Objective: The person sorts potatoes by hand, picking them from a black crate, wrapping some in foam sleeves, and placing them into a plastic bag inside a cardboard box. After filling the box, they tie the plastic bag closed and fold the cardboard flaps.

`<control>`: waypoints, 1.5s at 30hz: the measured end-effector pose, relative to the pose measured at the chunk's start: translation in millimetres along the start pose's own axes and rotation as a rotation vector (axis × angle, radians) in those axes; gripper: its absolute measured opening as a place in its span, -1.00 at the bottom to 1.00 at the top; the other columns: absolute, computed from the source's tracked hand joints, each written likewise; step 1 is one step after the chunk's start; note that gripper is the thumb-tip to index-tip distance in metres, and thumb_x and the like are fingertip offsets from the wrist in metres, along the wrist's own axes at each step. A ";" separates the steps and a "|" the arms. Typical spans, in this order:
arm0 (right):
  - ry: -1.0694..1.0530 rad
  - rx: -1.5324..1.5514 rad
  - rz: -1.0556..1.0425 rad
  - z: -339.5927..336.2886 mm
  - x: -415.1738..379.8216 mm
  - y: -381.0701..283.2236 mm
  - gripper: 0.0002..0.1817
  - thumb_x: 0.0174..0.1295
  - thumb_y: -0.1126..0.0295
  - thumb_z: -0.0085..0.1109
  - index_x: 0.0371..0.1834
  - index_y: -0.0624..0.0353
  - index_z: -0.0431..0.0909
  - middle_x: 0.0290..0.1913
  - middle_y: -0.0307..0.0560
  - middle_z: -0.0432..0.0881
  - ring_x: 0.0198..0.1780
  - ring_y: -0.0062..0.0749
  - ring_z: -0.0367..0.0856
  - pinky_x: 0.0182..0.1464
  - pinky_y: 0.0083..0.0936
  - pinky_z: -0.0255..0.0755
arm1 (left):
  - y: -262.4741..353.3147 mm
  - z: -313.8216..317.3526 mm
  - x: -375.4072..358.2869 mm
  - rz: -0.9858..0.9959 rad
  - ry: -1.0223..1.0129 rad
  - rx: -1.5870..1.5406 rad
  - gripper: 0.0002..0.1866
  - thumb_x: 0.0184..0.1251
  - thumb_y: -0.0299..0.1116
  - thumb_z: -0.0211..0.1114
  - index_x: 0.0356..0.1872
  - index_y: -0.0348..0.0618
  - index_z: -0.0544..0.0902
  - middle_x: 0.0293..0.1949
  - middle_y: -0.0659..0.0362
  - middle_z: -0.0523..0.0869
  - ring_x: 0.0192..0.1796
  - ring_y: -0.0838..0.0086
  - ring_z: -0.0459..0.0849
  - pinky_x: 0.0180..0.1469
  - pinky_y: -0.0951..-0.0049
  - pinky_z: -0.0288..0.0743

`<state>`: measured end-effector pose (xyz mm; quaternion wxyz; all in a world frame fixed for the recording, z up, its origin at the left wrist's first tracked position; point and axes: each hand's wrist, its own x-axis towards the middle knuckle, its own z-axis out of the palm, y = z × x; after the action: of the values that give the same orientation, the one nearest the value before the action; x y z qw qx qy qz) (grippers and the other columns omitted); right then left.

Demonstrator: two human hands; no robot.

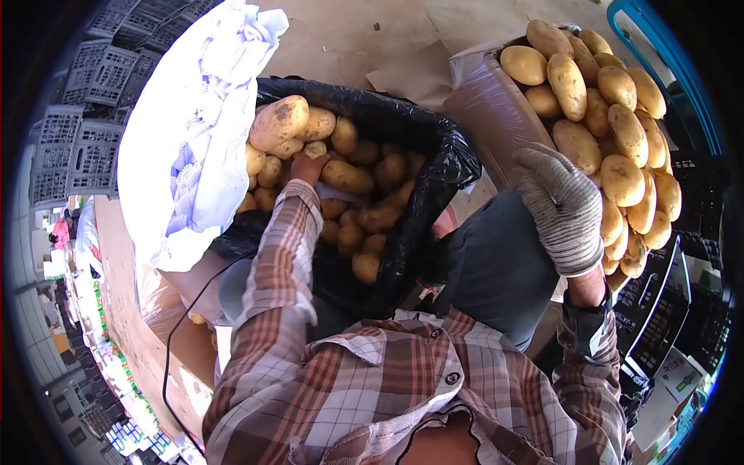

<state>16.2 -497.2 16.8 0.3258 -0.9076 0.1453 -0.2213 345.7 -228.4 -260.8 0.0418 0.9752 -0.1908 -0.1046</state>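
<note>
Far left, stacked grey plastic crates fill the ten o'clock corner, and just right of them a white sack droops over the rim of the black bag. The left hand is down in that black bag, at about eleven o'clock from the chest, its plaid sleeve running up to it. The fingers are curled onto a small potato, though how firmly they grip it cannot be told from here. A big potato sits just beside the hand at its ten o'clock, touching the sack's edge. More potatoes lie heaped below and right of the hand, inside the bag.

Moving right, across the dark trouser leg, the right hand wears a grey knit glove, fingers loosely spread and slightly bent, holding nothing. Its fingertips rest against the cardboard box wall at two o'clock. That box is piled high with potatoes, just beside the glove. No writing can be read anywhere; packets at the lower left are too blurred.
</note>
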 end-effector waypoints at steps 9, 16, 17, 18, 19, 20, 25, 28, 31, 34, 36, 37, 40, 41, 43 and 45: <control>0.055 -0.005 -0.115 2.6 -2.9 4.3 -0.83 0.05 0.35 0.20 -0.29 0.14 0.59 -0.39 0.00 0.59 -0.32 -0.07 0.58 -0.29 -0.34 0.46 | 16.6 -71.4 -21.9 0.212 -0.475 -0.511 -0.45 -0.06 0.03 0.36 -0.22 -0.29 0.62 -0.63 0.14 0.59 -0.63 0.49 0.51 -0.57 0.44 0.38; 0.084 0.044 -0.482 -9.1 -2.3 -9.5 -0.35 -0.14 0.21 0.35 0.13 -0.03 0.38 0.01 -0.03 0.46 -0.03 -0.02 0.46 -0.08 -0.23 0.42 | 238.5 -235.5 -177.6 0.568 -0.855 -1.050 -0.58 0.06 -0.12 0.27 -0.11 -0.16 0.60 -0.36 0.31 0.59 -0.41 0.70 0.45 -0.42 0.69 0.28; 0.081 0.046 -0.495 -25.9 -6.5 -4.3 -0.33 -0.17 0.20 0.37 0.12 0.00 0.40 0.02 -0.04 0.46 -0.07 -0.04 0.48 -0.08 -0.23 0.42 | 247.0 -236.8 -184.3 0.625 -0.840 -1.114 -0.59 0.08 -0.12 0.27 -0.10 -0.16 0.60 -0.34 0.30 0.60 -0.39 0.68 0.48 -0.39 0.67 0.32; 0.077 0.035 -0.461 -31.3 -8.4 -6.2 -0.40 -0.16 0.24 0.37 0.05 0.05 0.45 -0.03 -0.02 0.49 -0.09 -0.02 0.49 -0.07 -0.26 0.42 | 253.3 -236.7 -186.7 0.670 -0.825 -1.178 -0.59 0.11 -0.12 0.26 -0.08 -0.17 0.59 -0.32 0.29 0.60 -0.38 0.66 0.51 -0.36 0.65 0.36; 0.142 0.018 -0.384 -44.0 -11.9 0.8 -0.44 -0.13 0.26 0.36 0.03 0.07 0.47 -0.06 0.00 0.51 -0.09 -0.01 0.50 -0.05 -0.28 0.42 | 258.1 -235.6 -187.3 0.671 -0.822 -1.178 -0.59 0.11 -0.12 0.26 -0.08 -0.17 0.59 -0.32 0.29 0.60 -0.38 0.66 0.51 -0.36 0.65 0.36; 0.209 -0.003 -0.311 -62.6 -18.1 9.9 -0.48 -0.11 0.28 0.35 0.01 0.08 0.49 -0.08 0.02 0.52 -0.10 -0.01 0.51 -0.04 -0.30 0.42 | 260.2 -234.4 -189.0 0.678 -0.836 -1.237 -0.59 0.15 -0.12 0.25 -0.06 -0.18 0.58 -0.30 0.27 0.60 -0.35 0.64 0.53 -0.34 0.61 0.39; 0.567 -0.272 0.234 -146.0 -31.9 66.7 -0.57 0.00 0.30 0.28 -0.02 0.12 0.51 -0.03 0.05 0.53 -0.01 -0.06 0.51 0.03 -0.35 0.41 | 209.6 -188.5 -156.9 0.611 -0.678 -0.823 -0.58 0.23 -0.11 0.20 -0.06 -0.26 0.58 -0.37 0.16 0.64 -0.31 0.53 0.60 -0.27 0.53 0.48; 0.374 -0.687 0.140 -158.9 -52.3 134.5 -0.59 0.02 0.28 0.25 -0.02 0.11 0.52 0.05 0.10 0.50 0.07 -0.04 0.48 0.08 -0.33 0.38 | 141.6 -141.0 -124.4 0.713 -0.491 -0.118 -0.78 0.16 -0.29 0.19 -0.31 -0.22 0.66 -0.46 0.06 0.64 -0.43 0.40 0.61 -0.35 0.44 0.48; 0.393 -0.757 -0.051 -152.7 -60.0 142.2 -0.57 0.03 0.28 0.24 0.02 0.08 0.51 0.09 0.15 0.47 0.09 0.01 0.46 0.09 -0.27 0.37 | 86.8 -99.0 -116.4 0.849 -0.603 0.332 -0.71 0.08 -0.28 0.18 -0.27 -0.30 0.64 -0.29 -0.15 0.65 -0.22 -0.02 0.63 -0.14 0.16 0.50; 0.424 -0.810 0.060 -143.3 -55.0 140.2 -0.56 0.04 0.30 0.25 0.04 0.11 0.50 0.10 0.17 0.47 0.11 0.02 0.44 0.14 -0.26 0.32 | 25.2 -2.2 -105.0 0.946 -0.666 0.490 -0.67 0.09 -0.33 0.10 -0.15 -0.30 0.61 -0.17 -0.13 0.64 -0.13 0.01 0.62 -0.04 0.17 0.47; 0.460 -0.765 0.064 -126.3 -46.5 113.2 -0.55 0.07 0.27 0.24 0.05 0.13 0.50 0.10 0.15 0.47 0.14 0.00 0.42 0.18 -0.29 0.29 | 5.8 48.1 -107.7 1.181 -0.397 0.202 -0.62 0.17 -0.36 0.01 -0.01 -0.29 0.53 -0.05 -0.15 0.59 -0.02 0.04 0.58 0.05 0.21 0.43; 0.455 -0.693 0.036 -113.3 -42.2 91.6 -0.56 0.07 0.27 0.25 0.05 0.13 0.50 0.09 0.12 0.48 0.17 -0.04 0.41 0.19 -0.30 0.29 | -0.3 74.6 -109.2 1.114 -0.348 0.161 -0.60 0.21 -0.36 -0.03 0.06 -0.29 0.47 -0.05 -0.16 0.59 -0.02 0.05 0.59 0.04 0.18 0.43; 0.312 -0.418 -0.078 -65.3 -25.2 56.9 -0.56 0.05 0.40 0.26 0.05 0.18 0.49 0.10 0.11 0.48 0.19 -0.06 0.39 0.21 -0.29 0.27 | 21.5 71.5 -126.8 0.825 -0.355 0.023 -0.61 0.26 -0.35 -0.04 0.09 -0.28 0.42 -0.18 -0.12 0.64 -0.20 0.09 0.66 -0.23 0.12 0.53; 0.175 -0.388 -0.118 -39.1 -12.0 16.4 -0.58 0.04 0.46 0.24 0.04 0.21 0.48 0.09 0.10 0.48 0.19 -0.04 0.39 0.22 -0.29 0.26 | 33.9 29.6 -141.6 0.717 -0.446 0.066 -0.61 0.25 -0.35 -0.03 0.08 -0.27 0.42 -0.23 -0.10 0.64 -0.23 0.08 0.66 -0.25 0.14 0.53; 0.066 -0.302 -0.187 -13.8 1.0 -12.7 -0.57 0.00 0.49 0.24 0.02 0.22 0.49 0.09 0.09 0.47 0.17 -0.04 0.41 0.20 -0.31 0.27 | 67.5 -3.4 -137.2 0.651 -0.512 0.101 -0.61 0.24 -0.35 -0.01 0.08 -0.26 0.42 -0.28 -0.08 0.63 -0.26 0.07 0.65 -0.26 0.16 0.53; 0.018 -0.206 -0.302 10.3 15.9 -31.4 -0.58 -0.02 0.48 0.24 -0.01 0.20 0.50 0.06 0.08 0.48 0.11 -0.01 0.43 0.14 -0.32 0.32 | 75.6 4.0 -130.4 0.853 -0.111 0.051 -0.60 0.23 -0.34 0.03 0.10 -0.20 0.41 -0.38 -0.04 0.61 -0.32 0.09 0.64 -0.30 0.19 0.54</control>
<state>38.7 -474.8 35.1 0.1930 -0.9457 0.0322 -0.2595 199.3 -248.7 -231.0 0.0470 0.8025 -0.5814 -0.1254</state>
